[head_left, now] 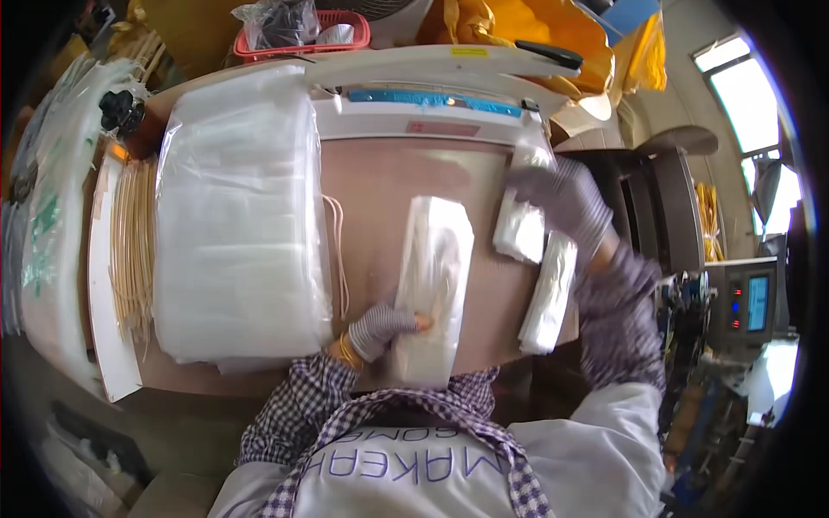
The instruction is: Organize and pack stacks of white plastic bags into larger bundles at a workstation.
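Note:
A folded bundle of clear plastic bags (pixel 439 268) lies lengthwise in front of me at the middle of the brown table. My left hand (pixel 380 332), in a striped glove with bare fingertips, grips the bundle's near left edge, thumb on top and fingers mostly hidden. Over on the right, my right hand (pixel 566 203) is smeared by motion above a second folded plastic bundle (pixel 521 229); whether it touches that bundle is unclear. Beside it, closer to me, a third folded plastic bundle (pixel 550 298) lies slanted.
A tall stack of clear plastic bags (pixel 237 216) covers the table's left, beside thin wooden sticks (pixel 132 242) and a beige cord (pixel 338 250). Along the back stands a lever bag sealer (pixel 432 102). Behind it are a red basket (pixel 361 36) and yellow sacks (pixel 501 26).

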Tool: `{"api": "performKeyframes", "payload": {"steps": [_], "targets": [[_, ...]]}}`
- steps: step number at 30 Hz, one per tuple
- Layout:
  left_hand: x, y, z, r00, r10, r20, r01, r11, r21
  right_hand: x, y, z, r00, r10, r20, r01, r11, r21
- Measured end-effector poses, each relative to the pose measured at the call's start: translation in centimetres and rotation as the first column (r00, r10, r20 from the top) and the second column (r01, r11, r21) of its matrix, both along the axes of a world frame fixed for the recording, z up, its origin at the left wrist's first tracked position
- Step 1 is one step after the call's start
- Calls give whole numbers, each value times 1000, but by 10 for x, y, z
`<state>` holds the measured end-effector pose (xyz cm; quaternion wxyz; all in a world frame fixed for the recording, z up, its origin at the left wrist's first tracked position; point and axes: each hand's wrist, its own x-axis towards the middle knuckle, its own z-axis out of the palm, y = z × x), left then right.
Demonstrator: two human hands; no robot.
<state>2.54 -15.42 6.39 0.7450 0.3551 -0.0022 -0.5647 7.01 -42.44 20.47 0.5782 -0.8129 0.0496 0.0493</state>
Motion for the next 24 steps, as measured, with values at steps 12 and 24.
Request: {"api": "performKeyframes", "payload": {"steps": [12,24], "targets": [[-62,-17,58,206,-196,959,-352,900,259,-166,135,-90,895,-398,-201,443,847,295],[-64,10,58,706,311,637,-429,903,34,-190,132,-99,893,-261,-366,417,176,892]]}}
